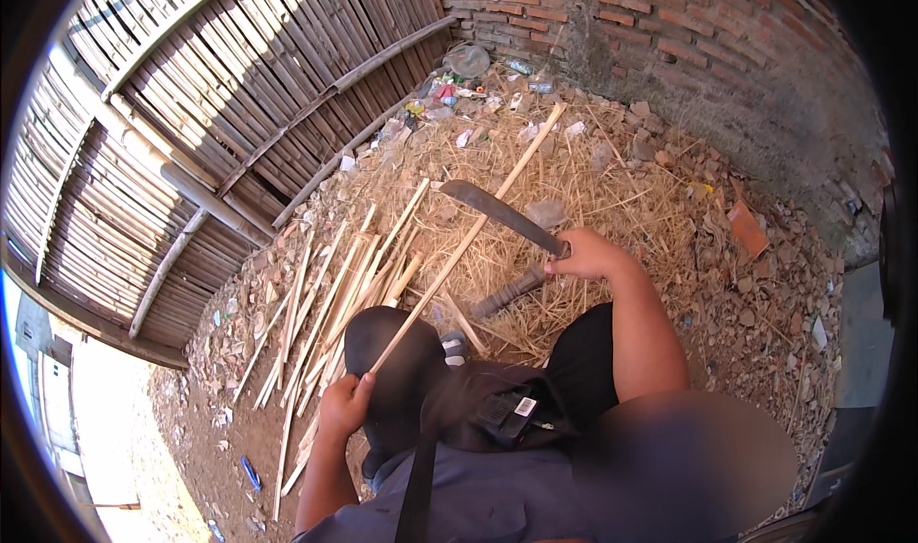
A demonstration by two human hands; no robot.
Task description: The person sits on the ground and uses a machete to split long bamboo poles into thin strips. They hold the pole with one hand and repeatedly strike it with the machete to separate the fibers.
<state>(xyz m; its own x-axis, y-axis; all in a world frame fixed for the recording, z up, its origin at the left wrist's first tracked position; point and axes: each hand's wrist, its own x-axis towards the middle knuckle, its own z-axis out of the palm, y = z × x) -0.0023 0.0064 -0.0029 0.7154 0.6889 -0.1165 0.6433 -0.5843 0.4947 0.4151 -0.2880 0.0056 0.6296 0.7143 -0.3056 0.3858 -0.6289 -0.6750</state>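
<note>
My left hand (344, 404) is closed round the near end of a long bamboo strip (446, 271), which slants away from me up to the right over the straw. In my right hand (585, 254) is the handle of a machete with a dark, curved blade (502, 214). The blade points left and crosses the strip in this view; whether the two touch, I cannot tell. Below my right hand lies a dark, ridged, rod-like piece (510, 292). Several pale bamboo strips (356, 280) lie in a loose pile by my left knee.
Straw and shavings (593, 194) cover the ground ahead, with litter (449, 94) towards the far corner. A bamboo-slat fence (191, 113) stands on the left, a brick wall (688, 41) at the back and right. Rubble and an orange shard (748, 229) lie on the right.
</note>
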